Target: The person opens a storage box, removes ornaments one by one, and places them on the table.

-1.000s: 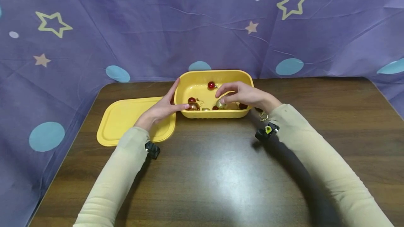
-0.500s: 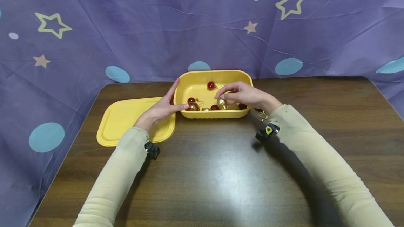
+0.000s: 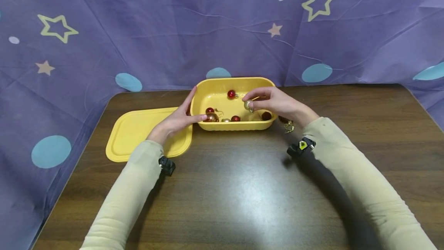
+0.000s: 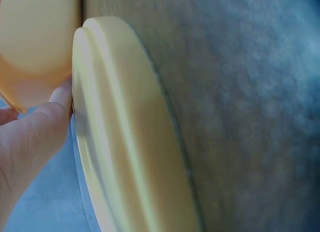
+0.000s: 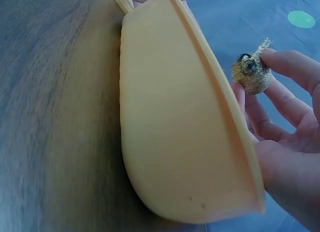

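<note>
We pinch the gold ball (image 3: 247,105) at the tips of our right fingers (image 3: 259,92), over the box (image 3: 237,126), left fingers (image 3: 189,99) spread against its end.

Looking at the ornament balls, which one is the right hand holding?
The glittery gold ball, pinched in the right hand; unlike it, the red balls lie inside the yellow container, unheld.

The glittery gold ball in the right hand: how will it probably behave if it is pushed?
The gold ball would probably roll, being round, though the fitting on it may check the roll. Its rough, glittery surface is likely not very slippery. It may be light, since the right hand holds it with the fingertips.
</note>
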{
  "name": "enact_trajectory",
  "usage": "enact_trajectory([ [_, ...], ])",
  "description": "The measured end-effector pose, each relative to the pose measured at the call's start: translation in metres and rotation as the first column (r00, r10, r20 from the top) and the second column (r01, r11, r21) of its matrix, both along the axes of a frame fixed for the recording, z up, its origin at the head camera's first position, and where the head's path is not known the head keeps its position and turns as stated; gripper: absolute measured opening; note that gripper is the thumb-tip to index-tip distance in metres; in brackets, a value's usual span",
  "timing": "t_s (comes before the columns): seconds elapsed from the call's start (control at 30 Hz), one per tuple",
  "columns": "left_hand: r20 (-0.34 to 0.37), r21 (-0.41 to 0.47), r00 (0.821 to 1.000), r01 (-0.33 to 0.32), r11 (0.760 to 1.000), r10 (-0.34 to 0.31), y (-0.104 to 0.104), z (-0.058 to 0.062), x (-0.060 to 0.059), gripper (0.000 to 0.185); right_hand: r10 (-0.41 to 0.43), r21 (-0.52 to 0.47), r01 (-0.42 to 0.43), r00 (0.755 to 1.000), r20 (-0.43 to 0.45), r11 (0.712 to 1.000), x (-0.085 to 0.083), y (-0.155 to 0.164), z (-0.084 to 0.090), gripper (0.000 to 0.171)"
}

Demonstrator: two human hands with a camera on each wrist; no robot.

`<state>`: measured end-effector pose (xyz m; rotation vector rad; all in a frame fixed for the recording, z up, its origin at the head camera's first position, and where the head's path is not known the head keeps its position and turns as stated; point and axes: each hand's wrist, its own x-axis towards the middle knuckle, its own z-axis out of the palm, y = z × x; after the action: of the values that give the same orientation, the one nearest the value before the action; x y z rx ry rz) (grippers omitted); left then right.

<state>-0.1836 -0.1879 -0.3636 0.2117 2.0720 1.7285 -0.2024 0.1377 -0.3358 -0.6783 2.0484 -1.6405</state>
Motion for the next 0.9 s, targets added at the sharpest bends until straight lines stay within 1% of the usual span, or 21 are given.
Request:
enact_trajectory([
  [0.13,-0.011,-0.017,1.0,0.0,1.0,0.0,0.0,0.0,0.0,0.103,-0.044,0.01,0.045,0.999,-0.03,0.999,0.002,0.012,0.003,0.029],
  [0.33,-0.01,0.003,1.0,0.007,1.0,-0.007,0.0,-0.001,0.0,0.102,-0.098,0.015,0.099,0.994,-0.045,0.995,0.007,0.033,0.009,0.03],
  [0.4,-0.012,0.002,1.0,0.007,1.0,-0.007,0.0,-0.001,-0.001,0.102,-0.12,0.044,0.122,0.992,-0.046,0.992,0.01,0.041,0.011,0.03],
  [0.57,-0.012,0.003,1.0,0.006,1.0,-0.006,0.0,0.0,-0.001,0.102,-0.142,0.111,0.152,0.985,-0.097,0.982,0.014,0.059,0.014,0.03],
  [0.77,-0.017,-0.001,1.0,0.008,1.0,-0.008,0.0,0.0,0.0,0.102,-0.13,0.086,0.142,0.982,-0.135,0.986,0.02,0.079,0.01,0.029],
  [0.9,-0.02,-0.014,1.0,0.012,1.0,-0.012,0.001,0.0,0.0,0.101,-0.159,0.059,0.168,0.978,-0.133,0.984,0.025,0.091,0.006,0.027],
])
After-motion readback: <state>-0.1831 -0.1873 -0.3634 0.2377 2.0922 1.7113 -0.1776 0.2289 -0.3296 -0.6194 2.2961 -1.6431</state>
